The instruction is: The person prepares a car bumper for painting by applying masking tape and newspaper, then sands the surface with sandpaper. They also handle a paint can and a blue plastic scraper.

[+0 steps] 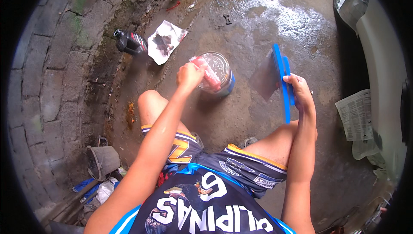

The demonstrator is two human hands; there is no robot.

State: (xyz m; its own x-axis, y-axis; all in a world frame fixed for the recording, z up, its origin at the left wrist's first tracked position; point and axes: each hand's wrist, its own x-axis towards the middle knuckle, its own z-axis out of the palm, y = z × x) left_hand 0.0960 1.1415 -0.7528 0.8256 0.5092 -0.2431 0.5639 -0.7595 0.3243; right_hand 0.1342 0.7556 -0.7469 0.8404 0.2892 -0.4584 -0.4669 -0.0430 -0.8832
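Note:
My left hand [190, 77] is closed on the upper end of a pinkish-red, sausage-shaped roll [210, 79] that seems wrapped in clear plastic. The roll lies slanted across the top of a round metal can [224, 68] with a blue patch on its side. Off to the right, my right hand [299, 89] grips a long, flat tool with a blue edge and blue handle [282, 79], held on edge. A greyish, sheet-like part [264, 79] spreads from its left side; its exact kind is unclear.
A dark bottle [131, 43] stands beside a stained white paper [167, 42] on the wet concrete floor. Left runs a block wall [56, 79] with a grey bucket [103, 162] near it. A pale, car-like panel [383, 61] with newspaper [355, 115] taped along it is on the right.

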